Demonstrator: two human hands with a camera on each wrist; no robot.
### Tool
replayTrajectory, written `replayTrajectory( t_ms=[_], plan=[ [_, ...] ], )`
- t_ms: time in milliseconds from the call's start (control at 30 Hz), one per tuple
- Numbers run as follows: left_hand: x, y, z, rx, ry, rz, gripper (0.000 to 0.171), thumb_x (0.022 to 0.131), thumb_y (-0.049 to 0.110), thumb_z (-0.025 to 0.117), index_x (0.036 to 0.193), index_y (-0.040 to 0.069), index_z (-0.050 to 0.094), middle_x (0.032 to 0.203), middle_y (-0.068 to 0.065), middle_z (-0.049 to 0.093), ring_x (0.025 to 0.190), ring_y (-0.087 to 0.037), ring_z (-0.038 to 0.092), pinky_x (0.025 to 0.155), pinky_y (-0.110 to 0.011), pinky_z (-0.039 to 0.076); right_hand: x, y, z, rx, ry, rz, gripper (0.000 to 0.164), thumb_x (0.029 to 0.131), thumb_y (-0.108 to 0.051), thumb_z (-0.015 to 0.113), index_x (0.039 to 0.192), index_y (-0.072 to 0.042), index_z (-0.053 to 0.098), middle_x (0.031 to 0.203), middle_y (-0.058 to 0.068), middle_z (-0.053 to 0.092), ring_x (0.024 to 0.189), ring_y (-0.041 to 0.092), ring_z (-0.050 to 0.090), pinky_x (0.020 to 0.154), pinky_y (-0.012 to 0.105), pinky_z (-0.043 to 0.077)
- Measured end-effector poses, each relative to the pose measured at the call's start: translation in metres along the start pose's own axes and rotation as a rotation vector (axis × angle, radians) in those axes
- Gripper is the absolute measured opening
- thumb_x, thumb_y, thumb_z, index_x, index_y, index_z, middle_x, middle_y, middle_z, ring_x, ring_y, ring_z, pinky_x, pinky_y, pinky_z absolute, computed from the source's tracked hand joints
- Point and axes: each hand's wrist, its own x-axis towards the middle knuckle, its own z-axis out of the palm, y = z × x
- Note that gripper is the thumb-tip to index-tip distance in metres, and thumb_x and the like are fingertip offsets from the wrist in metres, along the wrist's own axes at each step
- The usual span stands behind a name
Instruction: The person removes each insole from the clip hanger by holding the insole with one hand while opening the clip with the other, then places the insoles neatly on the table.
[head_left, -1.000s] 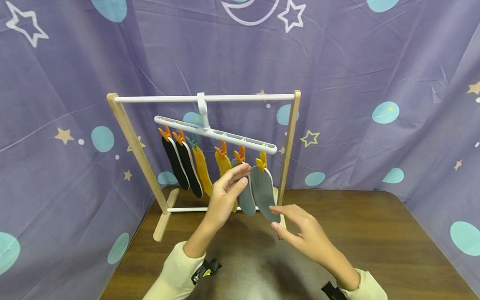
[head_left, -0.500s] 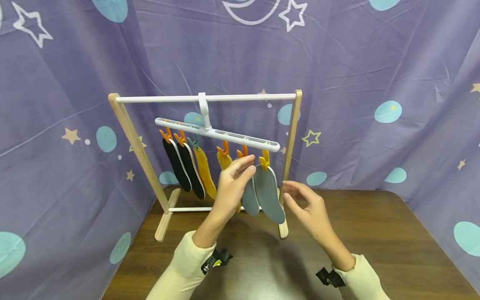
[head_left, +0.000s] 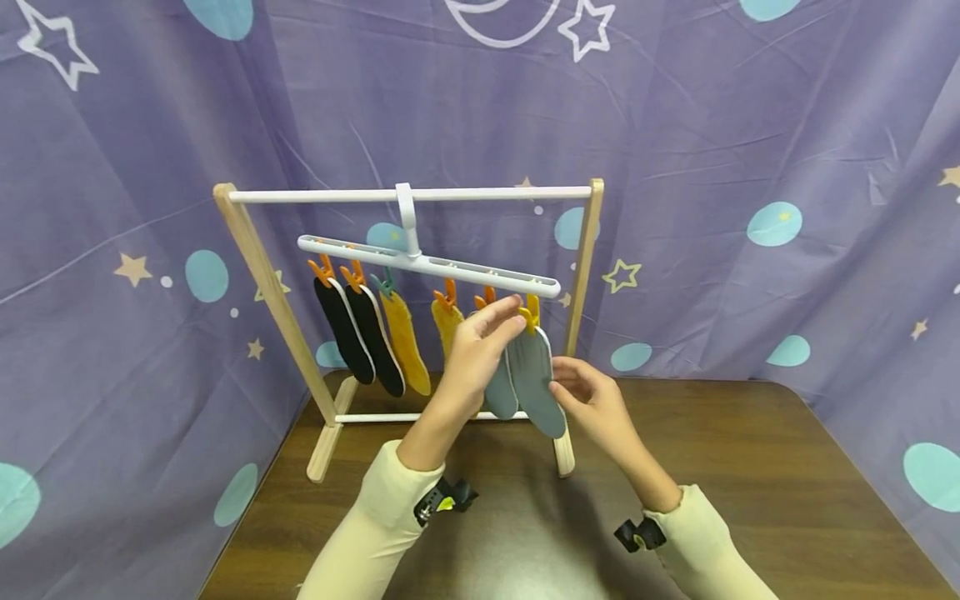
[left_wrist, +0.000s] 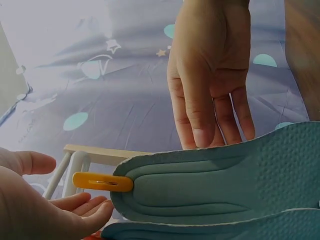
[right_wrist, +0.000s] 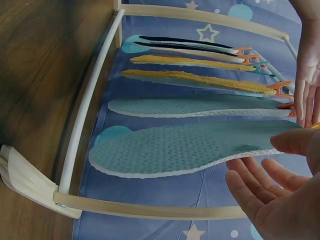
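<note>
Currently, as observed from inside the room, the outermost grey insole (head_left: 536, 383) hangs at the near end of the row, around five o'clock in the head view, its lower end slanting toward five. A yellow clip (left_wrist: 102, 179) holds its top edge at twelve o'clock.

Assessed handling: light, thin, pliable yet springy, hardly fragile; the pimpled lower part should give good friction, the smoother upper part rather less. Recommended hold: a side edge just below the clip, thumb on one face, fingers on the other.

At three o'clock to the insole, the right hand (head_left: 600, 410) has its grip loosely spread about the edge, thumb and fingers to either side of it; I cannot tell whether contact is firm. At ten o'clock, the left hand (head_left: 480, 352) has its grip wide about the clip, with no pinch seen.

At nine o'clock, just beside, hangs a second grey insole (head_left: 501, 390); between nine and ten follow two yellow insoles (head_left: 406, 343), then two black insoles (head_left: 377, 342). All hang beneath a white hanger (head_left: 429, 266), hooked at eleven o'clock over the rod of a wooden rack (head_left: 583, 267). The rack stands on a brown worktop (head_left: 720, 483), a patterned purple curtain (head_left: 720, 150) behind.
</note>
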Motion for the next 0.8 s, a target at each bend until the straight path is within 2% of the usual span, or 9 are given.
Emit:
replayTrajectory(
  t_ms=[100, 400, 633, 800],
  plan=[
    [0.003, 0.0, 0.001, -0.01, -0.007, 0.014, 0.044, 0.098, 0.007, 0.06, 0.14, -0.008, 0.055, 0.144, -0.021, 0.058, 0.135, -0.032, 0.054, 0.119, -0.043, 0.04, 0.001, 0.0, 0.001, 0.0, 0.008, 0.014, 0.026, 0.096, -0.004, 0.069, 0.121, 0.005, 0.068, 0.106, 0.023, 0.075, 0.096, 0.031, 0.073, 0.082, 0.018, 0.057],
    [0.01, 0.0, 0.001, 0.007, 0.009, 0.015, 0.042, 0.097, 0.006, 0.061, 0.137, -0.008, 0.058, 0.138, -0.022, 0.063, 0.124, -0.028, 0.061, 0.109, -0.034, 0.049, 0.003, -0.002, 0.004, -0.028, 0.033, 0.0, 0.02, 0.095, -0.003, 0.07, 0.112, 0.006, 0.072, 0.101, 0.022, 0.076, 0.084, 0.006, 0.069, 0.076, 0.017, 0.056],
    [0.014, 0.001, 0.001, 0.022, 0.01, 0.022, 0.038, 0.097, 0.004, 0.062, 0.133, -0.009, 0.061, 0.135, -0.023, 0.064, 0.118, -0.024, 0.063, 0.103, -0.028, 0.05, 0.004, -0.001, 0.005, -0.01, 0.031, 0.006, 0.021, 0.092, -0.002, 0.073, 0.112, 0.006, 0.072, 0.098, 0.022, 0.076, 0.081, 0.008, 0.069, 0.074, 0.018, 0.056],
    [0.015, -0.001, -0.002, 0.045, -0.008, 0.01, 0.038, 0.097, 0.004, 0.064, 0.133, -0.008, 0.062, 0.135, -0.022, 0.065, 0.119, -0.024, 0.063, 0.104, -0.03, 0.05, 0.002, 0.002, 0.004, -0.021, 0.036, -0.014, 0.02, 0.094, 0.0, 0.07, 0.112, 0.008, 0.071, 0.095, 0.023, 0.075, 0.08, 0.01, 0.068, 0.072, 0.017, 0.056]
  ],
)
